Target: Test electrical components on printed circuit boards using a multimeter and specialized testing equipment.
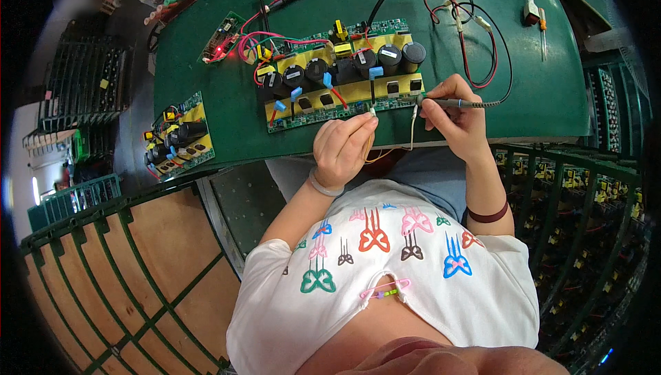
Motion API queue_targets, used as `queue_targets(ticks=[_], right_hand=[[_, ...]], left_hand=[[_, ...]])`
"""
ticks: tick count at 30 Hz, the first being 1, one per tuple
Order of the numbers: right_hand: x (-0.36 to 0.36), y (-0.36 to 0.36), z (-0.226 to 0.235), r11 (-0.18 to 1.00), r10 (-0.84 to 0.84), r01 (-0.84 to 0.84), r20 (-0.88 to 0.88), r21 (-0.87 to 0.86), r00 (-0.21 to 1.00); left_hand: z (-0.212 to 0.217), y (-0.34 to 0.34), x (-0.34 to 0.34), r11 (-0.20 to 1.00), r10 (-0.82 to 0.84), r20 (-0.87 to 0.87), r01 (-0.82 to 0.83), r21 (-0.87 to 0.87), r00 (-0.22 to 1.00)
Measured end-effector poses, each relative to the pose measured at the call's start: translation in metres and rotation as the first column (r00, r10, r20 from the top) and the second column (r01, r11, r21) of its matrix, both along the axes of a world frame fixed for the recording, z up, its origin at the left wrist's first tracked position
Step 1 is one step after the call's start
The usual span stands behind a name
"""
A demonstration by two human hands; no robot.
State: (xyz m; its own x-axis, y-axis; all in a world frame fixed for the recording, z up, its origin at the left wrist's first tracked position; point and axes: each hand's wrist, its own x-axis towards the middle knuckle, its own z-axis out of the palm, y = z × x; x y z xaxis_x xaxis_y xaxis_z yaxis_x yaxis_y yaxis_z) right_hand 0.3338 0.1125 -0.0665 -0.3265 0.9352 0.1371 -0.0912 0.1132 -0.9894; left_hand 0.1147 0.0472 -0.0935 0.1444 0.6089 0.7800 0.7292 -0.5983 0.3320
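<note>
A long circuit board (344, 72) lies on the green work table, carrying a row of black cylindrical capacitors (390, 58) and yellow heat-sink plates. At its near edge my left hand (342, 146) is closed, fingertips pinching a thin wire with a small white end (372, 110). Yellow-orange wires (377, 157) hang below those fingers. By the board's near right corner, my right hand (460, 117) grips a grey test probe (451, 103) whose cable runs off to the right. The probe's tip is partly hidden by my fingers. A pale wire (413, 130) hangs down beside it.
A small board with a lit red light (222, 44) sits at the back left, wired to the long board. Another board (180, 135) rests at the table's left edge. Red and black cables (454, 3) tangle behind; a screwdriver (543, 27) lies right. Racks (571, 223) stand beside me.
</note>
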Motion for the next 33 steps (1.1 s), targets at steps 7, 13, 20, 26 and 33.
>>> queue_targets(ticks=[7,13,20,26,33], right_hand=[[-0.003,0.003,0.001,0.998,-0.004,-0.005,0.132,0.069,0.991],[-0.010,0.005,0.007,0.991,0.007,-0.028,0.152,0.133,0.988],[-0.005,-0.002,-0.001,0.992,-0.025,0.004,0.170,0.124,0.985],[-0.006,-0.006,-0.005,0.988,-0.040,0.014,0.174,0.153,0.984],[0.008,-0.007,0.009,0.977,-0.083,0.060,0.106,0.203,0.991]], left_hand=[[-0.001,0.006,-0.002,1.000,-0.013,-0.006,0.013,0.007,1.000],[0.004,0.007,-0.005,1.000,-0.003,-0.013,0.003,-0.008,1.000],[-0.006,-0.001,-0.001,1.000,0.020,-0.043,-0.020,-0.004,0.999],[0.001,-0.005,0.001,1.000,0.019,-0.013,-0.019,0.000,1.000],[0.004,-0.003,-0.001,1.000,-0.001,-0.007,0.001,-0.006,1.000]])
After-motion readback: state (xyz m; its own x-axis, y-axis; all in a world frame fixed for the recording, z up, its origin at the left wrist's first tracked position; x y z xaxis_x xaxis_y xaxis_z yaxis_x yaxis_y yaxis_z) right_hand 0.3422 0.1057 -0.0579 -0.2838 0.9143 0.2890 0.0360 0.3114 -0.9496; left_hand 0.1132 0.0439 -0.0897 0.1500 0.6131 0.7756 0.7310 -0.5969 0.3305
